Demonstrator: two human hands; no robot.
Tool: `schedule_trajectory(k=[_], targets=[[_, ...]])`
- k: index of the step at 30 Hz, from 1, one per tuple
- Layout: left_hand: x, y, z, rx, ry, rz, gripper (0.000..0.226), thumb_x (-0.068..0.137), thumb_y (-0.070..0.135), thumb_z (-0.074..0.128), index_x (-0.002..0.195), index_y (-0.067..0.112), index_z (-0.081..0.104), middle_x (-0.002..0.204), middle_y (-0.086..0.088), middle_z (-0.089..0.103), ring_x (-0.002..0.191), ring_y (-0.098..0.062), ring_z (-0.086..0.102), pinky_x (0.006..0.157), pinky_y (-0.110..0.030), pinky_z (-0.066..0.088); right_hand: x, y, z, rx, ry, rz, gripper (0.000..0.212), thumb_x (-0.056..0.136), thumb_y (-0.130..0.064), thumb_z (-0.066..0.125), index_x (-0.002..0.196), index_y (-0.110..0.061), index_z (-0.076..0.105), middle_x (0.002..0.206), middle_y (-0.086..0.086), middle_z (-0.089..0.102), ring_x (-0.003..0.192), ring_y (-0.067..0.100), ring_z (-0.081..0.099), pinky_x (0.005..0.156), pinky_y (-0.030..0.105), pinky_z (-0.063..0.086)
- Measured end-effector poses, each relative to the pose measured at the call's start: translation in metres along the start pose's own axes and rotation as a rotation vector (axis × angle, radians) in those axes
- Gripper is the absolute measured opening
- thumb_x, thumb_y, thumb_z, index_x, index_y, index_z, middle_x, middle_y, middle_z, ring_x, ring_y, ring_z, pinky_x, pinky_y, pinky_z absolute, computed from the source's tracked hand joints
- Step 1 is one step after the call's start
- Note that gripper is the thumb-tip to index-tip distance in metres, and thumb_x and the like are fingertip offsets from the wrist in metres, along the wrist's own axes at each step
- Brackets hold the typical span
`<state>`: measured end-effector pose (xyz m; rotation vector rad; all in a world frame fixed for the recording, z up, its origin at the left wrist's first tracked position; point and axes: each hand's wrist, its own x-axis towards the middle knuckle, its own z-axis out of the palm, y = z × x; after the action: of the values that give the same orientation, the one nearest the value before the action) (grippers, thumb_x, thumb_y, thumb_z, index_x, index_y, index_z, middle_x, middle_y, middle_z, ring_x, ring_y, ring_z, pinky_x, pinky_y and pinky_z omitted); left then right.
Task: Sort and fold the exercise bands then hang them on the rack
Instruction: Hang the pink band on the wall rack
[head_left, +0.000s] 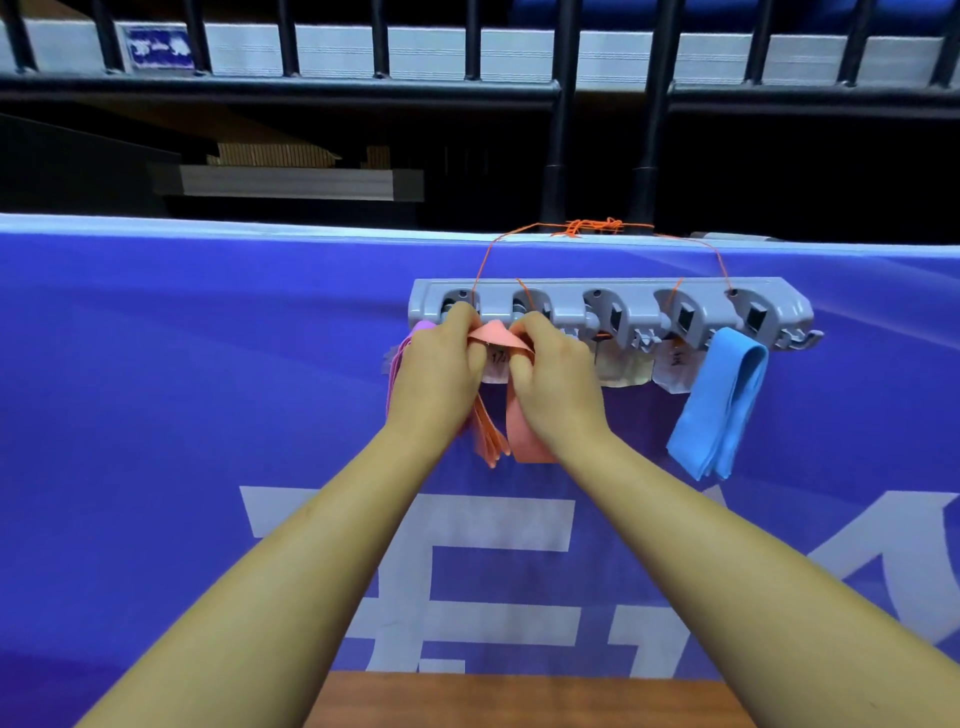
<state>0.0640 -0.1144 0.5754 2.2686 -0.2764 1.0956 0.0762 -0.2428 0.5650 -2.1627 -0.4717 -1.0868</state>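
A grey plastic rack (608, 306) with several hooks hangs by orange string on a blue banner. Both my hands are at its left part. My left hand (441, 374) and my right hand (556, 374) pinch a folded salmon-pink band (524, 431) at its top, right below the rack's second slot. The band's ends hang down between my wrists. A purple band (402, 358) hangs at the rack's left end, mostly hidden behind my left hand. At the right end hangs a folded blue band (722, 405).
Paper labels (623, 369) hang under the rack's middle hooks. The blue banner (208, 389) with white characters covers a barrier. A black metal railing (556, 93) rises behind it. A brown wooden surface (519, 701) lies at the bottom edge.
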Motion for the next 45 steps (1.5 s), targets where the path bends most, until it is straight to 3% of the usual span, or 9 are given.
schedule_trajectory(k=[3, 8, 11, 15, 25, 30, 33, 41, 45], targets=[[0.001, 0.001, 0.002, 0.019, 0.011, -0.022, 0.016, 0.088, 0.012, 0.046, 0.099, 0.013, 0.057, 0.079, -0.013, 0.059, 0.074, -0.030, 0.049, 0.056, -0.035, 0.031, 0.003, -0.002, 0.008, 0.059, 0.051, 0.028, 0.020, 0.083, -0.015, 0.043, 0.093, -0.012, 0.060, 0.083, 0.005, 0.068, 0.077, 0.030, 0.061, 0.066, 0.045, 0.049], [-0.007, -0.001, 0.005, -0.062, -0.045, 0.009, 0.011, 0.089, 0.014, 0.053, 0.094, 0.011, 0.062, 0.074, -0.007, 0.059, 0.075, -0.030, 0.056, 0.067, -0.047, 0.048, -0.009, 0.005, 0.019, 0.132, 0.063, 0.071, 0.021, 0.085, -0.021, 0.046, 0.095, -0.014, 0.062, 0.089, 0.001, 0.063, 0.082, 0.022, 0.056, 0.070, 0.043, 0.048], [-0.010, -0.005, 0.006, -0.152, -0.066, -0.015, 0.011, 0.091, 0.022, 0.055, 0.098, 0.016, 0.061, 0.083, -0.002, 0.067, 0.079, -0.021, 0.061, 0.070, -0.043, 0.052, -0.017, 0.012, 0.021, 0.167, 0.046, 0.076, 0.020, 0.086, -0.015, 0.052, 0.103, -0.016, 0.063, 0.092, 0.000, 0.066, 0.085, 0.020, 0.060, 0.073, 0.043, 0.051], [-0.014, -0.007, 0.009, -0.236, -0.129, -0.091, 0.022, 0.087, 0.016, 0.058, 0.109, 0.016, 0.058, 0.098, 0.002, 0.072, 0.088, -0.014, 0.068, 0.078, -0.037, 0.057, -0.022, 0.016, 0.021, 0.193, 0.033, 0.135, 0.014, 0.086, -0.017, 0.057, 0.100, -0.020, 0.059, 0.092, -0.003, 0.068, 0.086, 0.018, 0.063, 0.074, 0.041, 0.052], [-0.036, -0.018, 0.014, -0.131, -0.170, -0.087, 0.018, 0.092, 0.016, 0.050, 0.106, 0.018, 0.061, 0.080, -0.004, 0.071, 0.072, -0.023, 0.067, 0.068, -0.044, 0.056, -0.041, 0.022, 0.013, 0.140, -0.044, 0.124, 0.027, 0.090, -0.012, 0.050, 0.111, -0.020, 0.065, 0.079, -0.001, 0.066, 0.073, 0.022, 0.058, 0.067, 0.045, 0.050], [-0.069, -0.027, 0.017, -0.225, -0.249, -0.098, 0.016, 0.090, 0.019, 0.058, 0.105, 0.014, 0.060, 0.092, 0.006, 0.069, 0.081, -0.006, 0.066, 0.077, -0.022, 0.054, -0.078, 0.028, 0.003, 0.218, -0.172, 0.186, 0.029, 0.094, -0.029, 0.054, 0.122, -0.024, 0.061, 0.107, -0.018, 0.065, 0.104, 0.010, 0.062, 0.089, 0.030, 0.051], [-0.100, -0.040, 0.026, -0.194, -0.294, -0.112, 0.014, 0.087, 0.017, 0.060, 0.100, 0.012, 0.059, 0.095, 0.001, 0.066, 0.087, -0.013, 0.062, 0.080, -0.027, 0.051, -0.117, 0.047, 0.002, 0.181, -0.234, 0.268, 0.041, 0.096, -0.040, 0.051, 0.130, -0.018, 0.057, 0.127, -0.007, 0.063, 0.119, 0.011, 0.057, 0.100, 0.031, 0.046], [-0.243, -0.074, 0.078, -0.115, -0.706, -0.343, 0.009, 0.085, 0.016, 0.060, 0.093, 0.011, 0.062, 0.090, -0.004, 0.066, 0.081, -0.018, 0.060, 0.072, -0.026, 0.043, -0.271, 0.117, 0.002, -0.030, -0.517, 0.475, 0.042, 0.091, -0.039, 0.052, 0.118, -0.010, 0.063, 0.116, 0.008, 0.066, 0.111, 0.024, 0.060, 0.098, 0.037, 0.047], [-0.320, -0.076, 0.109, -0.133, -0.883, -0.423, 0.010, 0.082, 0.013, 0.062, 0.090, 0.009, 0.065, 0.085, -0.003, 0.066, 0.082, -0.020, 0.062, 0.071, -0.022, 0.040, -0.352, 0.144, -0.013, -0.098, -0.637, 0.576, 0.031, 0.092, -0.023, 0.061, 0.115, -0.002, 0.065, 0.114, 0.015, 0.068, 0.110, 0.029, 0.062, 0.097, 0.032, 0.042]])
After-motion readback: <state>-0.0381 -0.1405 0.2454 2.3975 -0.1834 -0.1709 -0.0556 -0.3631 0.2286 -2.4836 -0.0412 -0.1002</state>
